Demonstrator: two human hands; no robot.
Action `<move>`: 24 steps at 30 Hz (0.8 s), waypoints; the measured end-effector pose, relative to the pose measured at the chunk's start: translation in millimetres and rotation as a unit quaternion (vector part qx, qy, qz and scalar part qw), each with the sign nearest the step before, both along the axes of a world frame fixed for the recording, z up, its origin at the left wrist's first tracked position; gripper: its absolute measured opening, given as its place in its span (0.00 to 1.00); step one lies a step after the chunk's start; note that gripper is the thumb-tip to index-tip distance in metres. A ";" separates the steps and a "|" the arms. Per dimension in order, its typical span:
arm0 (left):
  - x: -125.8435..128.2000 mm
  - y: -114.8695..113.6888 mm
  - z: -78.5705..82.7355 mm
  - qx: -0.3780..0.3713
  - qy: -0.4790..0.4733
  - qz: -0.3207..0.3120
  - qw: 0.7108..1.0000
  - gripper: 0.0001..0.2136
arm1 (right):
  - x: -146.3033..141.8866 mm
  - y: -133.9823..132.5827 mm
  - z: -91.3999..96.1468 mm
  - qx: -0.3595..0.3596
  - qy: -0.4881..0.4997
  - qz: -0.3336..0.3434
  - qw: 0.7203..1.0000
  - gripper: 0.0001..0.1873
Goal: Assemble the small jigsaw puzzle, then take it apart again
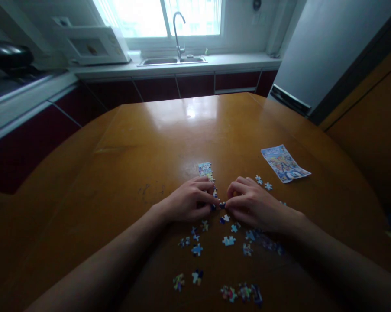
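Observation:
A narrow strip of joined jigsaw pieces (205, 167) runs toward me on the wooden table, its near part covered by my left hand (195, 199). The curled fingers of that hand press on the strip and hold its near end. My right hand (252, 201) pinches a small dark puzzle piece (222, 205) between thumb and forefinger, right beside the strip's near corner. Whether the two interlock I cannot tell. Just below lies a white and dark blue piece (224, 219). Loose pieces are spread under and around both hands, among them a light blue one (229, 241).
A creased picture sheet (284, 164) lies on the table (143, 143) at the right. Two pale pieces (263, 183) sit between it and my right hand. More loose pieces (243, 292) lie near me. Beyond are a sink (159, 61), a microwave (94, 45) and a fridge (331, 47).

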State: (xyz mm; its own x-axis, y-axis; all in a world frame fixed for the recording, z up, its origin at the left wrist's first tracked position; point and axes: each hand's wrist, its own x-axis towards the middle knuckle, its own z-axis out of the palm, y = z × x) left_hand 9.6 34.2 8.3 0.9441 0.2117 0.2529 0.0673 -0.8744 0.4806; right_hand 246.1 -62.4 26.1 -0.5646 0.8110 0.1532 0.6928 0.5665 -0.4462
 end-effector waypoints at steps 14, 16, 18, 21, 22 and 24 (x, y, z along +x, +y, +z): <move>-1.2 0.4 0.6 -0.042 -0.015 0.002 0.999 0.15 | 0.5 0.8 -3.8 -0.008 0.008 0.001 1.000 0.09; -1.0 0.3 0.6 -0.037 -0.004 0.001 0.999 0.14 | -0.1 0.7 -4.1 -0.012 0.010 -0.003 1.000 0.09; -0.7 0.0 1.0 -0.034 0.001 0.002 0.999 0.14 | -1.0 0.5 -3.9 -0.016 0.012 -0.005 1.000 0.09; -0.7 -0.3 1.6 -0.036 -0.005 0.003 0.999 0.14 | -1.6 0.5 -2.2 -0.012 0.027 -0.005 1.000 0.08; -1.0 -0.3 1.7 -0.041 -0.014 0.009 0.999 0.15 | -1.0 0.9 -1.2 -0.004 0.042 -0.011 0.999 0.07; -1.7 0.4 1.8 -0.055 -0.045 0.027 0.997 0.15 | 1.9 2.0 1.2 0.025 0.091 -0.050 0.994 0.07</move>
